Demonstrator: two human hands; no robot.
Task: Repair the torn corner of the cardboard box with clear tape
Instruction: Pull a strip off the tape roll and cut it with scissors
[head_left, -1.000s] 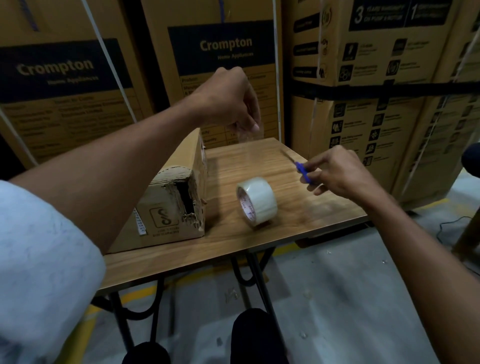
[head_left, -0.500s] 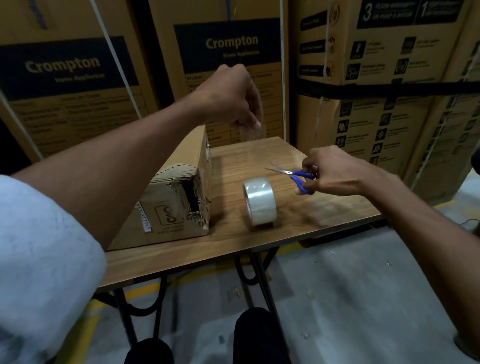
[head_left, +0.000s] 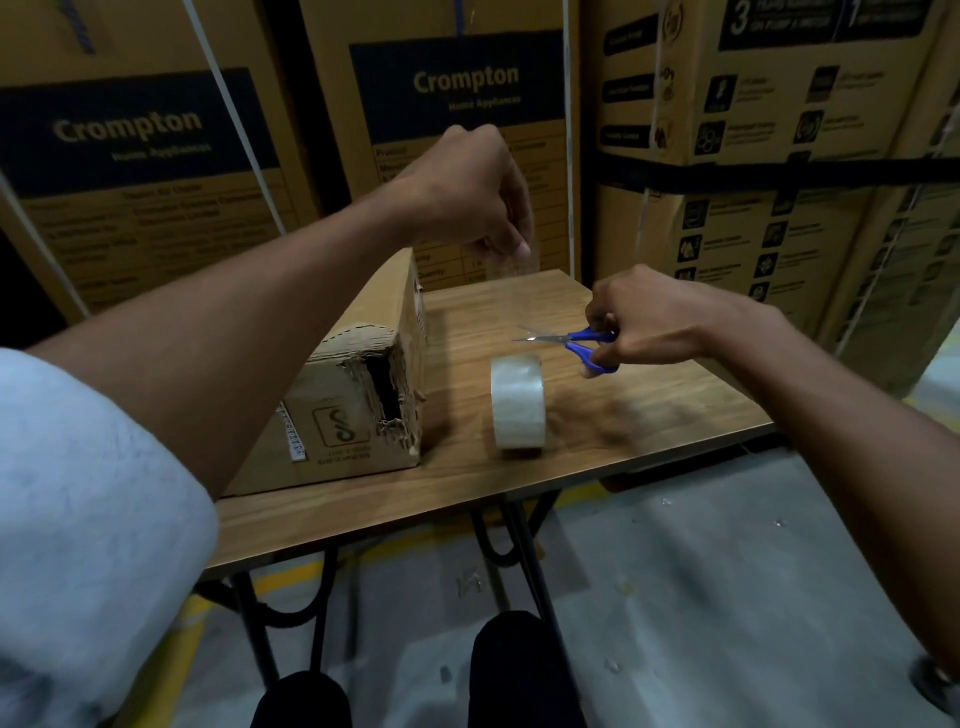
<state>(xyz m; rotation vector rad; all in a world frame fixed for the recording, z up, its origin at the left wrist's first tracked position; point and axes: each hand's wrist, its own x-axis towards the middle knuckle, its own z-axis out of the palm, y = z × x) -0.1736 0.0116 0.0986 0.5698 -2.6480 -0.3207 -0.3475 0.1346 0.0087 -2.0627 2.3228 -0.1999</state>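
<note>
A small cardboard box (head_left: 332, 415) with a ragged torn hole at its near right corner (head_left: 387, 395) lies on the wooden table (head_left: 649, 415). To its right a roll of clear tape (head_left: 518, 400) stands on edge. My left hand (head_left: 472, 192) is raised above the roll and pinches the end of a clear tape strip (head_left: 511, 270) pulled up from it. My right hand (head_left: 639, 322) grips blue-handled scissors (head_left: 569, 340), blades pointing left just above the roll and close to the strip.
Tall stacked Crompton cartons (head_left: 457, 104) stand right behind the table and to its right (head_left: 779, 156). The table's black metal legs (head_left: 524, 540) and a grey floor with a yellow line lie below. My dark shoes (head_left: 519, 670) show at the bottom.
My right hand has brought the scissors leftward toward the stretched tape, from the table's right side to just above the roll. My left hand keeps holding the strip up.
</note>
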